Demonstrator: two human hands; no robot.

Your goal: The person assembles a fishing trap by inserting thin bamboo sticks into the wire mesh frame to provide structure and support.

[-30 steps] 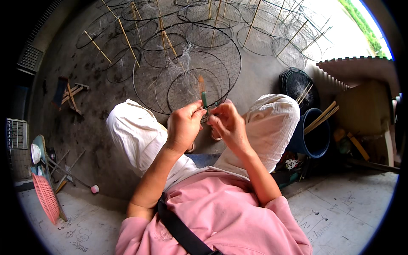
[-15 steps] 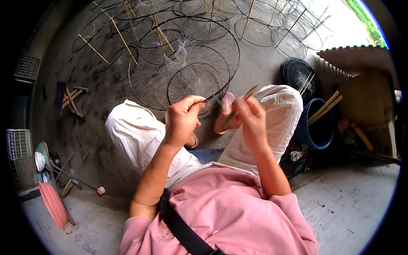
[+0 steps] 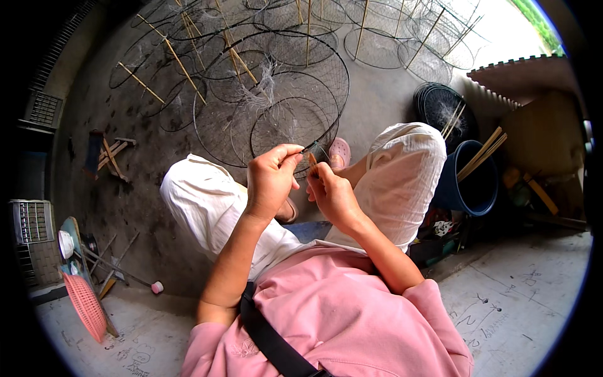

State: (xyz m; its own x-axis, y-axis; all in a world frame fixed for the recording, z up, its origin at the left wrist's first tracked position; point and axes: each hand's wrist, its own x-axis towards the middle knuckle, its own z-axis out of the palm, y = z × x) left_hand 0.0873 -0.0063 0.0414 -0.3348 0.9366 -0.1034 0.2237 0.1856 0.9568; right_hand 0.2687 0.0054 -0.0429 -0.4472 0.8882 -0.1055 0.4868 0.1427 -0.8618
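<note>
My left hand (image 3: pixel 270 182) is closed in a pinch on the black hoop (image 3: pixel 346 103) of a round net cage, gripping its near edge. Close beside it, my right hand (image 3: pixel 336 198) is shut on a slim brown netting needle (image 3: pixel 312 159), whose tip points up towards the hoop. Fingers cover the rest of the needle. Dark mesh (image 3: pixel 295 94) stretches inside the hoop, with a tangle of pale thread (image 3: pixel 267 81) lying over it. Between my knees, the cage reaches away from me across the floor.
More hooped net cages with bamboo sticks (image 3: pixel 182 69) stand farther off. On the right are a stack of black hoops (image 3: pixel 433 103) and a blue bucket (image 3: pixel 472 188) holding sticks. A wooden stool (image 3: pixel 112 154) and a pink basket (image 3: pixel 85 305) are on the left.
My right hand has moved left and down, bringing the netting needle close to my left hand at the hoop. The left hand keeps its pinch.
</note>
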